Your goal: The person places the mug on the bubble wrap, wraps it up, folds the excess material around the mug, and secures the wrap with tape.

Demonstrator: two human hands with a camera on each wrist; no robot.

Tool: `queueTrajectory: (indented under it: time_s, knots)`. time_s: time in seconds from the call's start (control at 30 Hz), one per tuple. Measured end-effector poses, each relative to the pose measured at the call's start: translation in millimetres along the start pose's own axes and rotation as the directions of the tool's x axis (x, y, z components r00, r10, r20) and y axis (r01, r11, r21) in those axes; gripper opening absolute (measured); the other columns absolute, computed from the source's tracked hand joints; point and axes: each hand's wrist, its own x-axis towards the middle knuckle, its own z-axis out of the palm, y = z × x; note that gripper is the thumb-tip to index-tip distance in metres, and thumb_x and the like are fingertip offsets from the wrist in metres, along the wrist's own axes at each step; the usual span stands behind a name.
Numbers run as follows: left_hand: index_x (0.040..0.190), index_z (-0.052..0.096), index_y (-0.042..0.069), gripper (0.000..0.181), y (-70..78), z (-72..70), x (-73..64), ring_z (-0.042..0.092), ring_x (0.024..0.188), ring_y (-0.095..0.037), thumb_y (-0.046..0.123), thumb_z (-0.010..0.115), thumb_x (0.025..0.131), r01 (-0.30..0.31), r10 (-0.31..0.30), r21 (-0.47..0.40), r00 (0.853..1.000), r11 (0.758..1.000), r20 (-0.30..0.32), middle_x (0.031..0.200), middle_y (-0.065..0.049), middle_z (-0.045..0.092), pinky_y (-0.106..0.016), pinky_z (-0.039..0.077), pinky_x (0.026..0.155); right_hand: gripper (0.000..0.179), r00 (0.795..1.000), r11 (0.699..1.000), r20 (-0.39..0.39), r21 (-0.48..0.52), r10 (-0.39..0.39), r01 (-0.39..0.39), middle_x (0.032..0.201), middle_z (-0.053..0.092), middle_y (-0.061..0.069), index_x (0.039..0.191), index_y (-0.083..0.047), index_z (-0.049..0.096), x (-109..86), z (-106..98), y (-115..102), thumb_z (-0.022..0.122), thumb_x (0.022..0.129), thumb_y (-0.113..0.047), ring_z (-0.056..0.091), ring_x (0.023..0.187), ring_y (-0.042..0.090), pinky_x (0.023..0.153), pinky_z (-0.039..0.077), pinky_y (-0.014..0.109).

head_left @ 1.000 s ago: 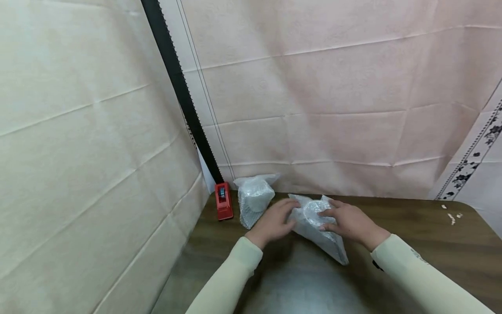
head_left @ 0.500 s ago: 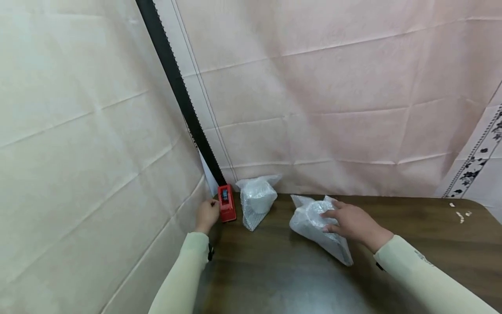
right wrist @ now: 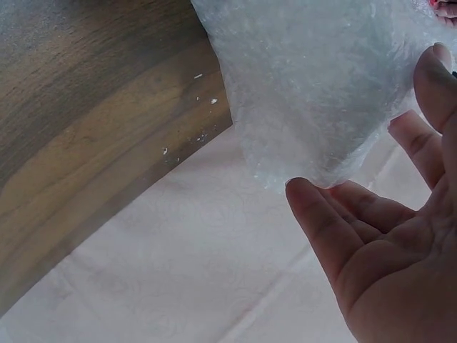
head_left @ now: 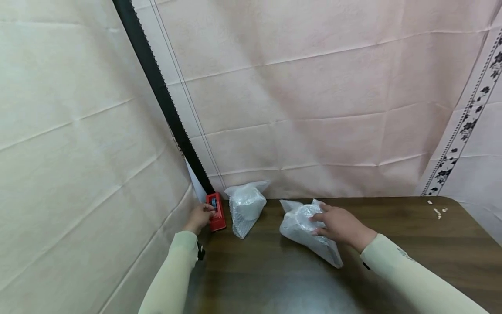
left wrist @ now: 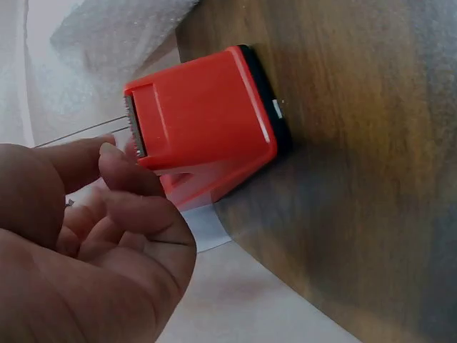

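Note:
My left hand (head_left: 199,217) is at the red tape dispenser (head_left: 217,213) in the table's left back corner. In the left wrist view its curled fingers (left wrist: 132,175) come together at the dispenser's serrated cutter (left wrist: 134,125). Clear tape between the fingertips cannot be made out. My right hand (head_left: 340,226) touches a bubble-wrapped bundle (head_left: 303,229) lying on the table, its fingers spread and loosely bent over the right side. Seen from the right wrist, the fingertips (right wrist: 303,196) meet the edge of the bubble wrap (right wrist: 307,93). What the wrap contains is hidden.
A second bubble-wrapped bundle (head_left: 247,207) stands against the back cloth, between the dispenser and the right hand's bundle. Small white scraps (head_left: 437,213) lie near the back right corner of the wooden table (head_left: 376,211). Cloth walls (head_left: 313,144) rise at the back and left.
My left hand has left the bundle beside the right hand, gone left to the dispenser, and moved in onto its cutter end. The right hand stays on its bundle. The head view has shifted slightly.

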Motion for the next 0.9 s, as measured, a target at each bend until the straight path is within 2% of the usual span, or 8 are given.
queueTrajectory:
  time_s: [0.1, 0.17, 0.33, 0.43, 0.53, 0.7, 0.83, 0.9]
  knots:
    - [0.125, 0.071, -0.002, 0.017, -2.7, -1.5, -1.9, 0.067, 0.105, -0.026, 0.005, 0.062, 0.113, -0.011, 0.012, 0.021, 1.0, 1.0, -0.008, 0.125, -0.021, 0.073, -0.041, 0.062, 0.089, 0.042, 1.0, 1.0, 0.01, 0.004, 0.006, -0.006, 0.125, 0.086, 0.018, 0.126, -0.013, 0.086, 0.6, -1, -2, 0.09, 0.095, -0.041, 0.073, 0.136, 0.052, 0.104, 0.064, 0.061]
    - [0.122, 0.073, 0.0, 0.016, -1.5, -1.3, -2.9, 0.067, 0.105, -0.026, 0.007, 0.063, 0.113, -0.007, 0.008, 0.046, 1.0, 0.999, -0.011, 0.123, -0.019, 0.075, -0.037, 0.06, 0.086, 0.042, 1.0, 1.0, 0.016, 0.006, 0.007, -0.008, 0.122, 0.087, 0.016, 0.125, -0.013, 0.086, 0.5, -3, -3, 0.09, 0.095, -0.042, 0.073, 0.136, 0.052, 0.103, 0.065, 0.06]
    - [0.126, 0.074, 0.002, 0.018, 7.2, 0.1, -7.5, 0.069, 0.109, -0.028, 0.013, 0.063, 0.115, 0.016, -0.016, 0.021, 1.0, 1.0, -0.008, 0.126, -0.019, 0.075, -0.043, 0.061, 0.095, 0.041, 1.0, 1.0, 0.024, 0.014, 0.013, -0.013, 0.114, 0.089, 0.011, 0.124, -0.012, 0.086, 0.2, -5, -6, 0.09, 0.094, -0.04, 0.072, 0.136, 0.052, 0.1, 0.066, 0.058]
    - [0.127, 0.074, 0.0, 0.019, 7.3, 1.6, -9.6, 0.071, 0.11, -0.029, 0.01, 0.063, 0.115, 0.005, -0.005, -0.006, 0.999, 1.0, -0.046, 0.126, -0.019, 0.075, -0.04, 0.061, 0.091, 0.041, 1.0, 1.0, 0.02, 0.011, 0.009, -0.009, 0.114, 0.089, 0.011, 0.124, -0.011, 0.086, 1.5, -4, -6, 0.09, 0.094, -0.039, 0.073, 0.135, 0.053, 0.1, 0.066, 0.058]
    - [0.131, 0.073, -0.002, 0.022, 6.3, 2.3, -14.1, 0.07, 0.11, -0.029, 0.007, 0.065, 0.113, -0.039, 0.038, -0.008, 0.996, 0.999, -0.077, 0.124, -0.019, 0.072, -0.033, 0.058, 0.084, 0.041, 1.0, 1.0, 0.024, 0.007, 0.008, -0.009, 0.115, 0.089, 0.012, 0.125, -0.011, 0.085, 3.1, -4, -5, 0.09, 0.095, -0.038, 0.072, 0.136, 0.053, 0.101, 0.066, 0.058]
    - [0.143, 0.072, 0.002, 0.034, 5.6, 3.0, -28.9, 0.062, 0.103, -0.025, 0.009, 0.072, 0.109, -0.09, 0.094, 0.06, 0.993, 0.994, -0.07, 0.13, -0.018, 0.072, -0.029, 0.053, 0.079, 0.042, 0.999, 1.0, 0.032, 0.005, 0.012, -0.012, 0.116, 0.088, 0.013, 0.125, -0.011, 0.086, 3.3, -4, -3, 0.09, 0.094, -0.039, 0.073, 0.135, 0.053, 0.101, 0.066, 0.059]
    - [0.145, 0.074, 0.004, 0.038, 5.9, 3.6, -46.7, 0.068, 0.104, -0.023, 0.01, 0.074, 0.107, -0.123, 0.13, 0.139, 0.991, 0.983, -0.044, 0.135, -0.019, 0.077, -0.031, 0.058, 0.082, 0.041, 0.999, 1.0, 0.038, 0.004, 0.012, -0.012, 0.117, 0.088, 0.013, 0.125, -0.011, 0.086, 3.3, -2, -3, 0.091, 0.095, -0.038, 0.073, 0.135, 0.052, 0.102, 0.066, 0.059]
    - [0.144, 0.075, 0.004, 0.039, 4.6, 4.0, -53.7, 0.073, 0.104, -0.023, 0.011, 0.076, 0.106, -0.135, 0.141, 0.148, 0.99, 0.98, -0.026, 0.13, -0.018, 0.081, -0.033, 0.06, 0.083, 0.041, 0.999, 1.0, 0.039, -0.004, 0.006, -0.005, 0.116, 0.088, 0.013, 0.125, -0.011, 0.086, 3.5, -2, -2, 0.09, 0.095, -0.038, 0.074, 0.134, 0.052, 0.102, 0.066, 0.058]
